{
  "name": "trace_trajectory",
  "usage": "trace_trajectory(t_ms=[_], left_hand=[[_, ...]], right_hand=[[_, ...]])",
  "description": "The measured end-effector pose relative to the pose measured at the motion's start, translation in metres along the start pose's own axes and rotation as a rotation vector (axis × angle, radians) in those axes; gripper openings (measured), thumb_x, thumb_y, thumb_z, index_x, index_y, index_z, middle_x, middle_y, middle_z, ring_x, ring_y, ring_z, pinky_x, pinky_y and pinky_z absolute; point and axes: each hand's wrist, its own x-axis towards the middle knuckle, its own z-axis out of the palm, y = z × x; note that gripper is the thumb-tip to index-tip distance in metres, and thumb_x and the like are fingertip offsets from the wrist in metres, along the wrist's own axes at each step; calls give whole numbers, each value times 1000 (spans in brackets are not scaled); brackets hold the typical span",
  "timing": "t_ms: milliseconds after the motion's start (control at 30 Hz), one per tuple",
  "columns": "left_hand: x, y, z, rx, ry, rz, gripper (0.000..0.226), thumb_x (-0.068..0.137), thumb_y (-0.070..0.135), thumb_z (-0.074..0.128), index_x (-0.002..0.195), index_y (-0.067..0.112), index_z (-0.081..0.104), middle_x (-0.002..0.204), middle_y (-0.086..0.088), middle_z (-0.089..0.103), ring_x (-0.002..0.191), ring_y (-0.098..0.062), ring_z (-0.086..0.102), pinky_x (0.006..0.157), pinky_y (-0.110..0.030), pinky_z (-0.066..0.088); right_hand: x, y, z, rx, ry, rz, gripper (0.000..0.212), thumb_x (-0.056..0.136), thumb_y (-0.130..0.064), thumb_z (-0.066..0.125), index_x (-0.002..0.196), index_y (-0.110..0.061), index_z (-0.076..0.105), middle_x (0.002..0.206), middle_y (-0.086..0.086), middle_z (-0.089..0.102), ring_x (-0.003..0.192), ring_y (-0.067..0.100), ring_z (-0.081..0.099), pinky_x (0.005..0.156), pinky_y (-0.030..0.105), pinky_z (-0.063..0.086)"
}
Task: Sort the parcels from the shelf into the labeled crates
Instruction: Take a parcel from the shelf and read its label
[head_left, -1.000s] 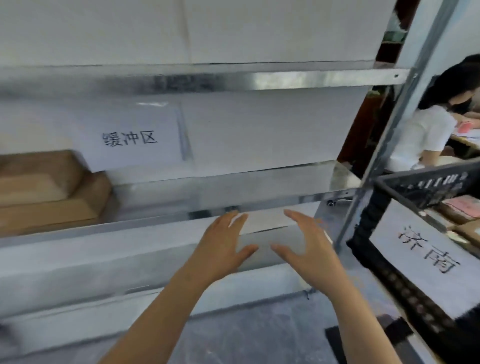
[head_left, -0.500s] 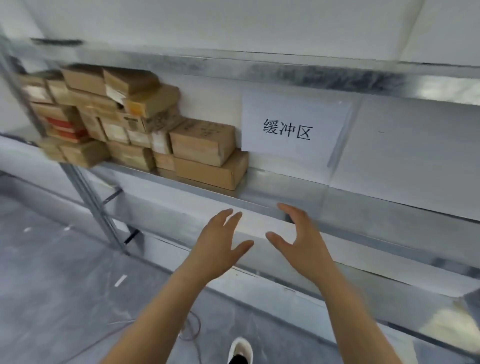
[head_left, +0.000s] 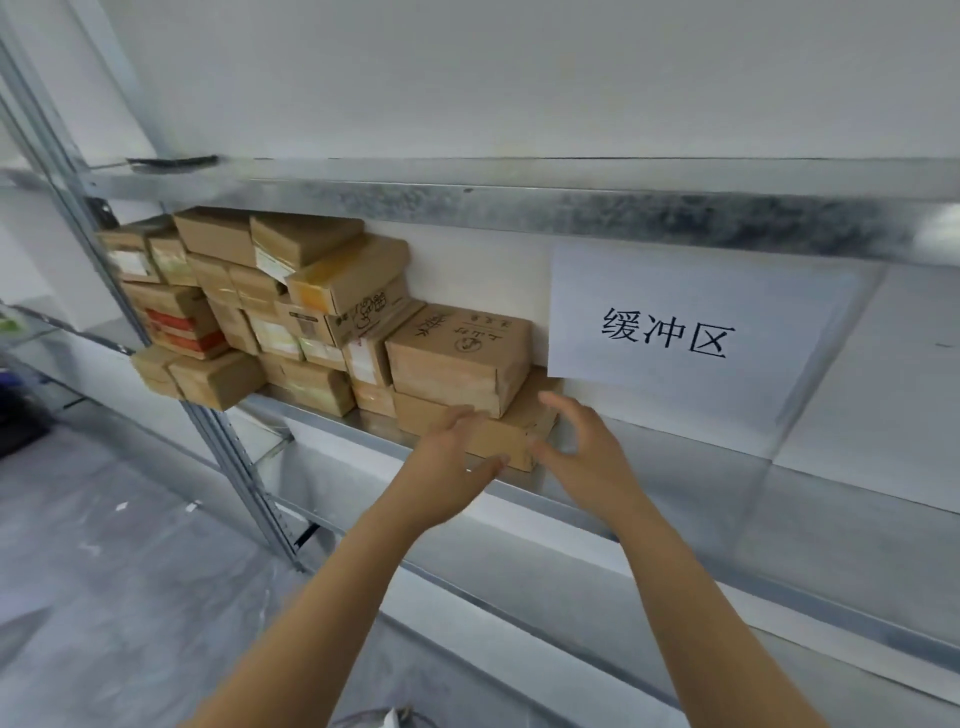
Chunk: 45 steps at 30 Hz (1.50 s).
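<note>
head view: left hand (head_left: 451, 462), right hand (head_left: 584, 457) — spread open (empty) — flank bottom parcel (head_left: 515, 432).

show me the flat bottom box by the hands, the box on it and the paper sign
flat bottom box (head_left: 511, 440): head view, right end
box on top (head_left: 441, 382): head view, front face
paper sign (head_left: 664, 332): head view, middle character

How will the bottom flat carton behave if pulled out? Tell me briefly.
Probably stiff: the flat carton has crisp edges. Pulling it likely drags the printed box stacked on top, which could tip. Plain cardboard should not be slippery.
</note>
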Motion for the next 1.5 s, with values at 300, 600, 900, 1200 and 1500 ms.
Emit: trace_trajectory(t_ms=[300,600,900,1200,1500], left_hand=[[127,-76,-33,321,57,-22,57,97,40,38,146,14,26,151,-10,25,138,-27,24,112,-39,26],[186,-117,-44,282,49,-166,59,93,49,42,142,17,34,149,-9,28,134,-31,31,109,-42,31],[193,-115,-59,47,38,-198,86,72,51,72,143,21,33,138,-2,47,113,-26,54,88,-45,52],[172,-126,-69,-257,23,-237,83,67,38,80,137,13,42,132,-1,51,123,-21,46,96,-27,37],[124,-133,-85,-614,13,-86,47,81,37,67,121,26,45,114,8,55,110,-14,50,91,-30,42]], right_hand=[[151,13,23,-38,-82,99,50,96,-35,47,143,-27,34,149,0,35,135,19,34,106,30,29],[195,35,55,26,-102,233,64,92,-42,53,147,-32,23,150,8,27,135,25,33,110,35,28],[186,33,53,130,-26,235,75,88,-31,63,149,-32,18,147,0,36,133,20,37,109,35,33],[151,16,57,126,145,139,97,75,-14,77,149,-27,15,135,-3,45,124,16,45,100,28,45],[107,-4,61,403,301,82,48,83,-21,68,122,-35,44,138,1,37,116,16,51,83,25,49]])
